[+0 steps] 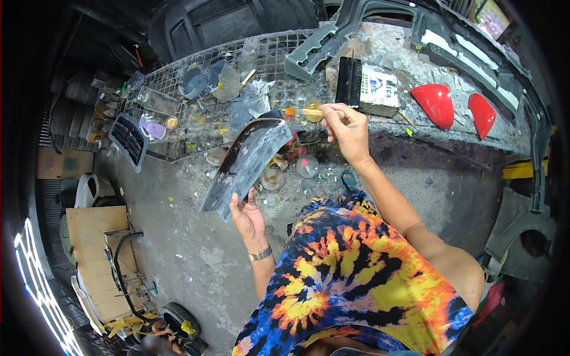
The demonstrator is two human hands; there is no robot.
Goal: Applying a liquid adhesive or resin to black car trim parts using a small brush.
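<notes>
- Here's the left hand [249,224], thumb and fingers gripping the lower end of a dark curved panel [252,155], which tilts up and away beyond those fingertips.
- Up top, the right hand [347,129] has its fingers pinched narrow around the pale handle of a brush [310,111]!
- The bristles point left from those fingers, right by the panel's upper end; whether they touch it, I can't tell.
- Just beyond the right fingers, on the table [436,72], sits a boxy can [380,98], with a black flat blade [348,82] standing against its left side.
- Farther right of those same fingers, two glossy red pieces [432,105] lie side by side, the larger one nearer the hand.
- A long grey bumper [323,50] arches beyond the right fingers and sweeps round to the far right.
- Out left, well apart from the left fingers, a black mesh panel [129,142] leans at the table's edge, a purple piece [154,129] just beside it.
- Below and left of the left fingers, a tyre [180,320] lies on the floor [196,255].
</notes>
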